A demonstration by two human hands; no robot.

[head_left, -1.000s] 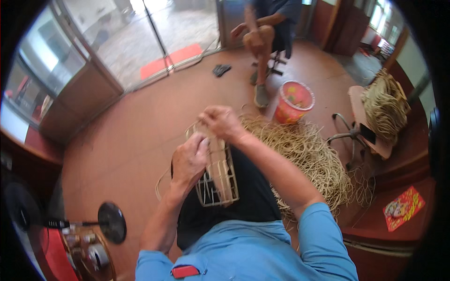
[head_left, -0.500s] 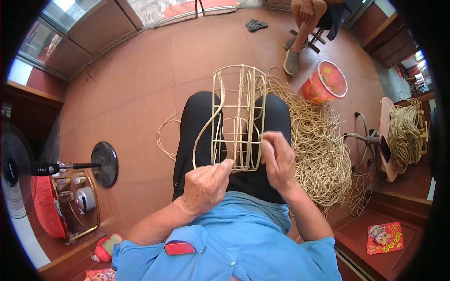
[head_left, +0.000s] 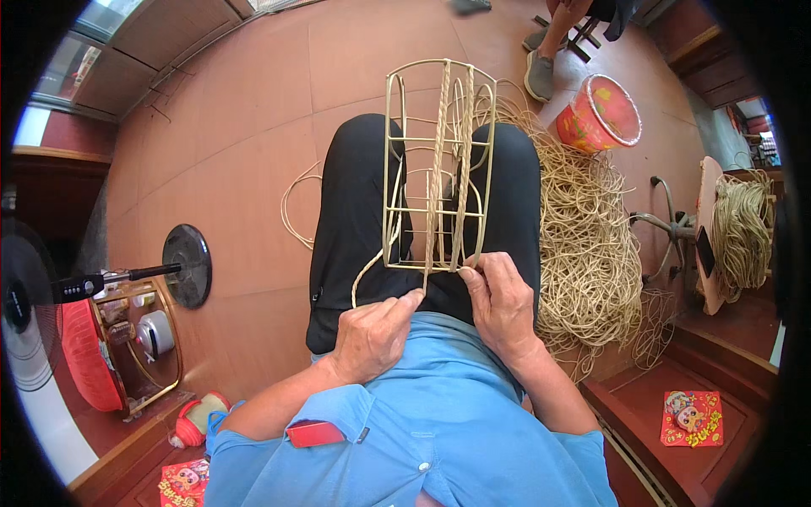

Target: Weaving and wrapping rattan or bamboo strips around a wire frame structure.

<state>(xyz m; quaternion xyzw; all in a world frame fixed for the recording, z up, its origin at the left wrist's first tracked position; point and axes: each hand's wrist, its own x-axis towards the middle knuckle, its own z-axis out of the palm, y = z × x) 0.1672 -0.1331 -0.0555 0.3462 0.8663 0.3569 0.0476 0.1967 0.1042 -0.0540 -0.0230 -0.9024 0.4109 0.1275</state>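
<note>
Across my thighs lies an open, rounded wire frame [head_left: 414, 209], pale gold, with long side rails and crossbars. Tan twisted cord [head_left: 434, 194] runs lengthwise over it in a few strands. My left hand [head_left: 374, 331] is closed, pinching a strand just past the frame's near edge and drawing it straight. Another length of cord hangs from the frame's left side toward that hand. My right hand [head_left: 503, 306] is closed, thumb and fingers pinched at the frame's near right corner, where a strand meets the rail; its exact hold is partly hidden.
A big heap of loose cord [head_left: 587, 253] covers the floor to my right, with a red bucket [head_left: 579, 118] beyond it. A chair [head_left: 710, 245] carries more cord. A black fan base [head_left: 187, 269] stands left. Another person's shoe [head_left: 538, 76] is at the far right.
The frame has tilted and its near end has moved away from my lap. My left hand's strand now stretches clear of the near edge. My right hand has shifted to the near corner.
</note>
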